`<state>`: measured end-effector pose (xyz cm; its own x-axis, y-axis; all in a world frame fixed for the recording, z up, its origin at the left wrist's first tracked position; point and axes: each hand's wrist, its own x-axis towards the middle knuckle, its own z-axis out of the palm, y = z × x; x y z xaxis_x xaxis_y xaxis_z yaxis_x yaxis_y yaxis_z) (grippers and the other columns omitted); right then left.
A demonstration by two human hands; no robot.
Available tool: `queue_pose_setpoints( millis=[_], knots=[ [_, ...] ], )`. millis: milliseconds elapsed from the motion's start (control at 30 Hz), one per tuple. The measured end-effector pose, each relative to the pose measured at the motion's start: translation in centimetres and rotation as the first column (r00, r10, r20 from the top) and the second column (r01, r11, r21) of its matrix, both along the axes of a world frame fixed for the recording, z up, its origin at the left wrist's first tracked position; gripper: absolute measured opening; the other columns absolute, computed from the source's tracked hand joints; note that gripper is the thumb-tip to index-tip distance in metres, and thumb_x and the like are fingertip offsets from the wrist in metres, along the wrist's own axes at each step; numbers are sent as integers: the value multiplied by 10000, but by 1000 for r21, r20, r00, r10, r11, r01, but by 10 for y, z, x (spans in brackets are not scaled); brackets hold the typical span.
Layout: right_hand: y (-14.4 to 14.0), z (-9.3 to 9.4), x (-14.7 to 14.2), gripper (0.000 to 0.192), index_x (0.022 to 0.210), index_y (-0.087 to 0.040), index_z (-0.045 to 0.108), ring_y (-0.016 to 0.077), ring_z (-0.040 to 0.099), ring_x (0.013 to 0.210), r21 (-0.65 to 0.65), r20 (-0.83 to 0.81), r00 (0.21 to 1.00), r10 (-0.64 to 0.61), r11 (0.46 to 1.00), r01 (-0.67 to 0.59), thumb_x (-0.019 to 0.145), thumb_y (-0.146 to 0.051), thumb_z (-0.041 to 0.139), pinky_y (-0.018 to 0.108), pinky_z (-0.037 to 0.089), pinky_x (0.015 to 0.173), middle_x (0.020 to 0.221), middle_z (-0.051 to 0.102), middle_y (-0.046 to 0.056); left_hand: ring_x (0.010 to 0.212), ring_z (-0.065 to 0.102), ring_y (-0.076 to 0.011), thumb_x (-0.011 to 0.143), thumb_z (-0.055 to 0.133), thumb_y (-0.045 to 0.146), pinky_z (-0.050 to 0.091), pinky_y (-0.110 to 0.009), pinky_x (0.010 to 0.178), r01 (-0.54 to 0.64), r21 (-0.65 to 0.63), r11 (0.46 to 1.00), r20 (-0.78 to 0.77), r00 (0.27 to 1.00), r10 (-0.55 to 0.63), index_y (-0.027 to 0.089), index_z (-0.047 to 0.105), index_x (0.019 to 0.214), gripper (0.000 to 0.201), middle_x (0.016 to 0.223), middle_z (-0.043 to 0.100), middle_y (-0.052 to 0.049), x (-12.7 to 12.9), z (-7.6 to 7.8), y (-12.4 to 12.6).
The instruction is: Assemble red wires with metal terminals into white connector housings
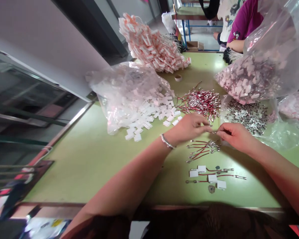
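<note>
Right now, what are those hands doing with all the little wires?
A person's left hand and right hand meet over a green table, pinching a small metal-tipped piece between them. Loose red wires lie just below, near wires with white blocks. Bags of white blocks sit behind.

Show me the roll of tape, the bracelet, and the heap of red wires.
Roll of tape (178,78), head view: its top rim.
Bracelet (166,142), head view: band on the left wrist.
Heap of red wires (200,102), head view: middle of the pile.
</note>
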<state>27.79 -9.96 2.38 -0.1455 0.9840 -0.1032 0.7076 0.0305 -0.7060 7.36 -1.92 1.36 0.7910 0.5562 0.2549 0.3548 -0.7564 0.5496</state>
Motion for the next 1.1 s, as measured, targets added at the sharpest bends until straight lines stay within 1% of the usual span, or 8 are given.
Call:
queue_pose_setpoints(
  millis=[100,267,433,567,633,733,867,1100],
  knots=[
    [0,-1,5,206,731,-212,673,138,549,624,79,105,986,131,987,-140,848,-301,528,285,402,615,698,655,12,895,565,-193,847,590,318,448,-340,819,-141,34,989,-102,984,144,180,681,895,172,883,654,-53,-9,2,13],
    [-2,8,6,213,757,-227,709,145,543,628,81,282,925,253,955,-286,845,-347,556,294,393,598,737,650,34,917,492,-227,873,534,204,421,-370,810,-128,167,977,-310,934,176,134,631,868,119,907,578,-89,0,-14,9],
    [4,14,22,254,725,-218,686,149,555,634,256,242,969,38,961,-102,864,-321,501,300,403,612,708,653,29,871,461,-206,918,429,157,407,-359,787,33,207,978,-268,963,25,140,563,778,195,864,542,-78,4,-17,10],
    [11,10,32,226,725,-216,676,157,566,629,286,143,983,-119,955,74,842,-329,521,308,419,603,693,657,22,814,493,-159,895,469,163,433,-321,760,-120,-40,992,63,991,122,161,515,788,117,853,570,-53,5,0,8],
    [13,6,25,165,812,-215,688,164,590,681,269,28,989,-145,954,132,821,-305,551,322,455,649,783,689,32,685,484,-110,909,449,180,432,-267,650,-204,-325,924,247,924,291,175,489,828,91,821,594,-31,11,9,2],
    [11,1,5,251,1037,-216,661,150,593,667,111,-210,972,-107,985,132,811,-283,573,329,497,640,901,707,50,511,395,-59,936,427,220,355,-211,484,-108,-718,687,351,797,492,182,467,920,58,739,583,2,22,15,-11],
    [4,-5,-18,227,1007,-192,659,116,567,539,-242,-464,872,-158,969,47,846,-294,536,269,485,490,720,675,30,513,422,-41,871,542,173,348,-180,469,121,-888,443,385,721,576,149,519,972,106,695,554,22,31,8,-21],
    [1,-8,-18,102,770,-177,652,90,593,551,-408,-639,705,-308,912,29,771,-278,663,235,515,532,691,683,26,520,436,-32,804,638,207,301,-158,441,184,-913,363,381,698,606,144,571,846,101,768,650,-4,26,0,-17]
  ],
)
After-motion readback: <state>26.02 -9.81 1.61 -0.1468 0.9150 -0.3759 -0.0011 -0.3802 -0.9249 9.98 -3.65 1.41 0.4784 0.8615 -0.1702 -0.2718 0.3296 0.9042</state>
